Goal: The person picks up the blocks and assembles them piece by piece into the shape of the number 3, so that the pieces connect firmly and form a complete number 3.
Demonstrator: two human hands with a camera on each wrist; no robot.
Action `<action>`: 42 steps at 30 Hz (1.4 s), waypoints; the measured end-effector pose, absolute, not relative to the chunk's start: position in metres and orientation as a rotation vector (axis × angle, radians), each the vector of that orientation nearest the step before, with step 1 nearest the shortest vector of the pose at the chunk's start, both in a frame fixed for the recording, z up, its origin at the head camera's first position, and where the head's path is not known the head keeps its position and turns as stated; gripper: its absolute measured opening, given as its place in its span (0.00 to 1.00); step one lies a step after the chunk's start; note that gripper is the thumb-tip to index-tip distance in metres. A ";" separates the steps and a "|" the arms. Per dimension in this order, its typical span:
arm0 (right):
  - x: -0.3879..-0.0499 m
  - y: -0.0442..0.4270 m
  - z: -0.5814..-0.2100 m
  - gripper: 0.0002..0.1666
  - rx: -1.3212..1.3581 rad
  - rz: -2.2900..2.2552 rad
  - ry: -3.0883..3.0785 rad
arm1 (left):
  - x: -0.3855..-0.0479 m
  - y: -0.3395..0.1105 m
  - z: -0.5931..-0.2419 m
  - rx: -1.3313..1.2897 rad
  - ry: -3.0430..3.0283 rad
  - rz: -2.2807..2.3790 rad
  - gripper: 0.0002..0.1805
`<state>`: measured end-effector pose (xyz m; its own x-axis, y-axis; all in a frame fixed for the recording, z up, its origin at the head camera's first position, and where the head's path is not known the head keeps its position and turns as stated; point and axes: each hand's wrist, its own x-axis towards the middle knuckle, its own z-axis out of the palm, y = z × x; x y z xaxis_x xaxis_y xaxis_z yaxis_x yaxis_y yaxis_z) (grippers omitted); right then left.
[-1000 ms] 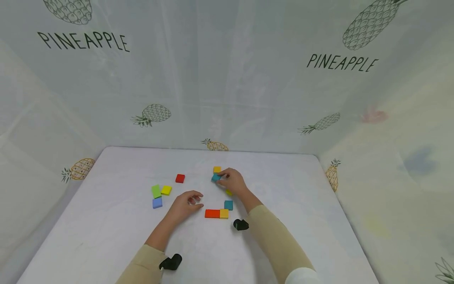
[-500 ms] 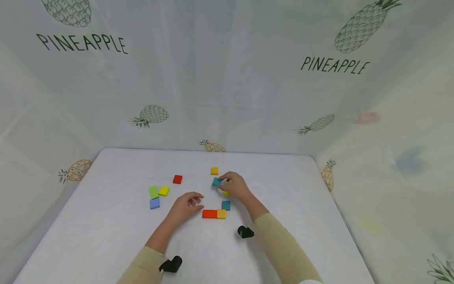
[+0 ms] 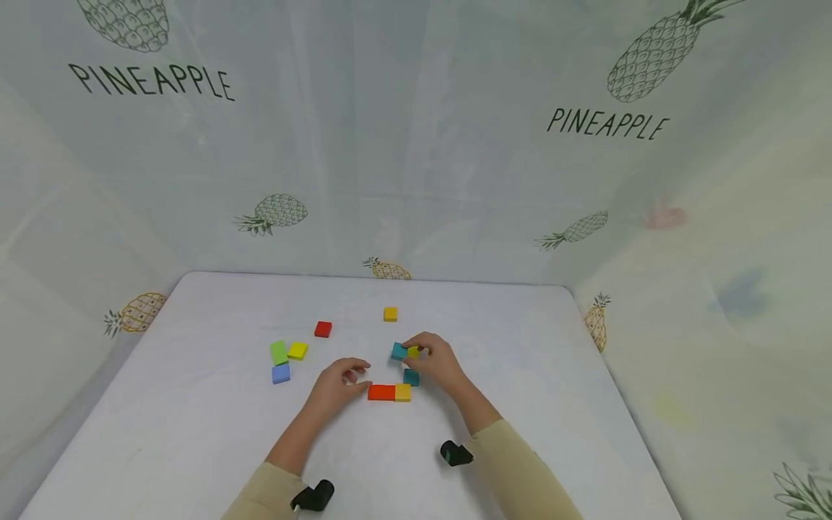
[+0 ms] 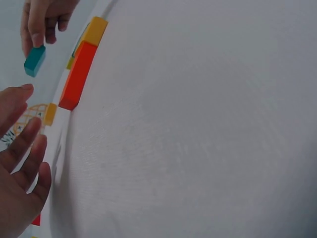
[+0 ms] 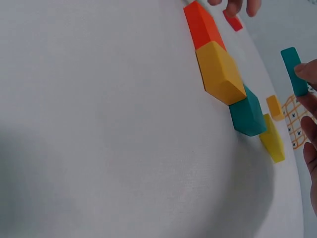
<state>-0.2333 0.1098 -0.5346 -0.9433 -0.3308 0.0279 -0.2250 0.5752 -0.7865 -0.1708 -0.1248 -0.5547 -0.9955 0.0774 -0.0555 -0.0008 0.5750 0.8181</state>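
A person's right hand (image 3: 438, 361) pinches a teal block (image 3: 399, 351) above the tabletop (image 3: 364, 462), on the far side of the long red block (image 3: 381, 392). The left hand (image 3: 336, 384), fingers loosely spread and holding nothing, hovers just left of the long red block, whose right end touches an orange block (image 3: 403, 393).

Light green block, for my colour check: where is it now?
In the head view, the light green block lies left of the left hand, beyond the blue block, beside a yellow block.
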 end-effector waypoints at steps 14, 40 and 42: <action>-0.203 0.132 -0.544 0.13 -0.531 -1.488 2.667 | -0.160 -0.121 -0.561 0.061 2.725 1.408 0.18; -0.153 0.146 -0.564 0.16 -0.397 -1.675 2.608 | -0.156 -0.121 -0.577 0.117 2.745 1.352 0.16; -0.153 0.147 -0.572 0.16 -0.396 -1.699 2.608 | -0.156 -0.121 -0.578 0.111 2.747 1.342 0.16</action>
<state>-0.1528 0.1471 -0.5715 -0.9681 -0.2120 0.1337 -0.2080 0.3817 -0.9006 -0.1564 -0.1209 -0.5776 -0.9940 0.1009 -0.0422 0.0287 0.6131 0.7895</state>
